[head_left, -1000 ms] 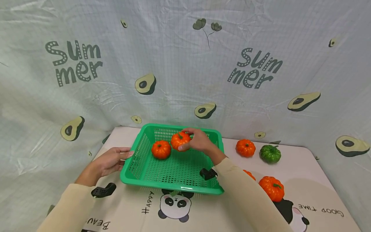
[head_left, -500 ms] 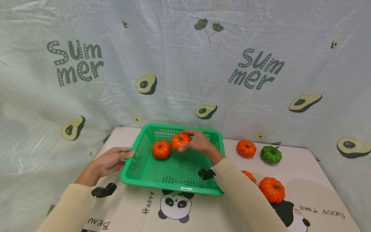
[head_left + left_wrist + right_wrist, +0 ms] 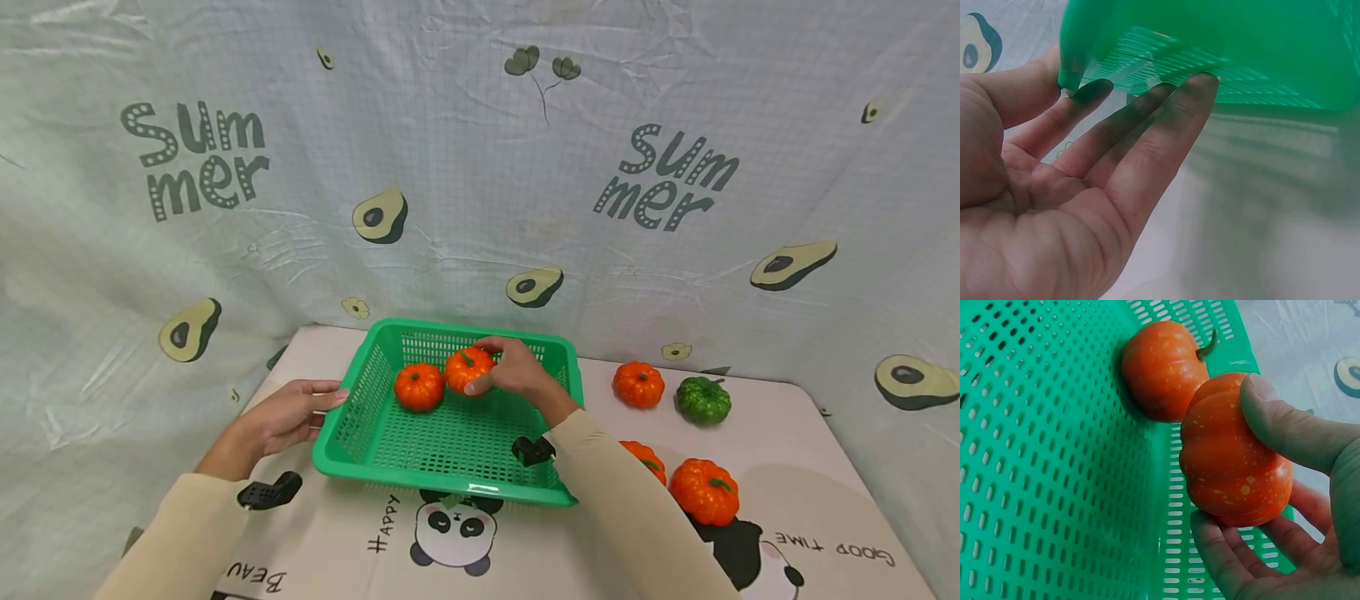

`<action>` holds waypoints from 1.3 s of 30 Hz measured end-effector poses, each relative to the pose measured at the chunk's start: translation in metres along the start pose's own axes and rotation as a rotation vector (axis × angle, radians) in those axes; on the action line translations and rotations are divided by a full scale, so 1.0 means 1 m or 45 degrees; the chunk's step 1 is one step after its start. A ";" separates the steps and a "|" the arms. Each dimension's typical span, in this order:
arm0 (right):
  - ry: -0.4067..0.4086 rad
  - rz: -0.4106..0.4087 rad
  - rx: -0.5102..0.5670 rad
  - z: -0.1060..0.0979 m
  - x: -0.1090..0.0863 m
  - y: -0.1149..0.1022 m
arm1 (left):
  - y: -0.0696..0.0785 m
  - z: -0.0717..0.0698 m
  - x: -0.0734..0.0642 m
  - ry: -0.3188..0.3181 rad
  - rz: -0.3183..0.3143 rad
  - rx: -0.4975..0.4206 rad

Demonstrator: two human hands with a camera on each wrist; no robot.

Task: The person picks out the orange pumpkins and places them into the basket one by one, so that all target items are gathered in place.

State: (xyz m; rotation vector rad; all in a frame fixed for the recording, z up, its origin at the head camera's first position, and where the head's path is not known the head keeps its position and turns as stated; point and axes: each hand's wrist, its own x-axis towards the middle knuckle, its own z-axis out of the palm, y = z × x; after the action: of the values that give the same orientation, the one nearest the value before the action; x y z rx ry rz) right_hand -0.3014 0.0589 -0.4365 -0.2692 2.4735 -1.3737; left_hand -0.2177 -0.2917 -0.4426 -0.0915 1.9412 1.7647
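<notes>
A green plastic basket (image 3: 450,478) with slotted walls sits on the table. My left hand (image 3: 288,417) holds its left rim, with the thumb (image 3: 1025,87) at the edge and the fingers (image 3: 1154,147) extended against the outer wall. Inside, near the back left, lies an orange pumpkin (image 3: 419,387) with a green stem. Next to it, a second orange pumpkin (image 3: 1235,456) with yellow flecks is gripped by my right hand (image 3: 513,367). The right thumb presses one side and the fingers curl around the other. This pumpkin is within the basket, close to its back wall.
Right of the basket are an orange pumpkin (image 3: 638,385) and a green pumpkin (image 3: 702,400). Nearer the front lies another orange pumpkin (image 3: 705,492), beside one partly hidden by my right sleeve (image 3: 637,500). A printed curtain (image 3: 450,150) hangs behind the table.
The pumpkin in my right hand has come down very slightly beside the other one in the basket. My left hand stays on the rim.
</notes>
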 end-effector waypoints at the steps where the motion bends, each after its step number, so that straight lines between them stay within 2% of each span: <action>1: -0.002 0.001 -0.001 0.000 0.000 0.000 | 0.000 0.000 0.000 -0.001 0.001 0.000; 15: -0.035 0.019 -0.010 0.001 0.008 0.003 | 0.003 -0.001 -0.001 0.011 0.001 -0.004; 39: -0.092 0.043 -0.096 0.008 0.010 0.011 | 0.001 0.002 -0.002 0.014 0.009 0.009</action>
State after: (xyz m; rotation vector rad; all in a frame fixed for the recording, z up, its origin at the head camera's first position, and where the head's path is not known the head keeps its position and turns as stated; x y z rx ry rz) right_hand -0.3084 0.0550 -0.4512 -0.2867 2.4625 -1.2366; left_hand -0.2163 -0.2902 -0.4408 -0.0917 1.9578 1.7654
